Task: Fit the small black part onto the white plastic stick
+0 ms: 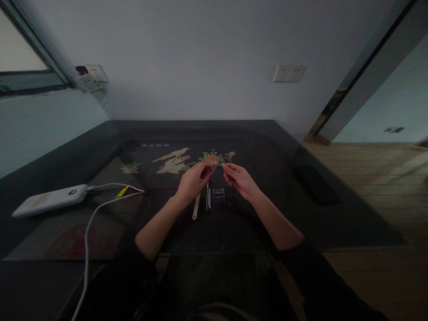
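Both of my hands are raised over the middle of the dark table, close together. My right hand (239, 178) pinches one end of a small slim item (221, 165) with red, pale and green patches; its kind is too small to make out. At its other end are the pinched fingertips of my left hand (194, 180), and what they grip is not clear. Beneath the hands lie a pale flat stick (196, 207) with a hole at its end, a narrow dark tool (208, 200) with a light edge, and a small dark, shiny ribbed case (218, 195).
A white power bank (50, 200) lies at the left, its white cable (87, 240) with a yellow tag (122, 191) running off the near edge. A black phone-like slab (317, 185) rests at the right. Behind the glossy table (267, 223) is a wall with sockets (289, 73).
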A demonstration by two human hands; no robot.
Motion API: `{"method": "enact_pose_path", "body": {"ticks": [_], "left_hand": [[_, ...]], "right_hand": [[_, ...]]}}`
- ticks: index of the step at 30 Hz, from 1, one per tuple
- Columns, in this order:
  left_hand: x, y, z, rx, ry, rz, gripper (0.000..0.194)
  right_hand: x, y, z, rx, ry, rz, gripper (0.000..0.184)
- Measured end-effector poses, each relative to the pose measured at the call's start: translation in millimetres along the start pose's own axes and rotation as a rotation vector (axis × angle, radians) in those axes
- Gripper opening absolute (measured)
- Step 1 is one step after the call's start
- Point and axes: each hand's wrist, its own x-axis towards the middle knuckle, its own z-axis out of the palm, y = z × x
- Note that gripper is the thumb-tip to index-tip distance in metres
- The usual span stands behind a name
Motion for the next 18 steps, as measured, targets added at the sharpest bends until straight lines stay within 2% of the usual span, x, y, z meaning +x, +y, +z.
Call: {"method": "enact_pose_path", "body": {"ticks": [2, 7, 12, 18], "left_hand": [[-1.8, 2.4, 3.0, -0.042, 0.053, 0.067, 0.021], [-5.0, 5.2, 6.4, -0.097, 0.080, 0.161, 0.025], [-4.8, 4.1, 3.8, -0.101, 0.107, 0.144, 0.018], [-3.8, 1.8, 2.7, -0.090, 0.073, 0.105, 0.015]], "right_hand": [[-0.4, 0.5, 0.4, -0.004, -0.028, 0.022, 0.035], [-1.3, 2.8, 1.0, -0.014, -0.113, 0.087, 0.033], [-1.2, 4.3, -0.3, 0.002, -0.177, 0.113, 0.031], [-1.2, 3.8, -1.1, 0.024, -0.204, 0.133, 0.029]]}}
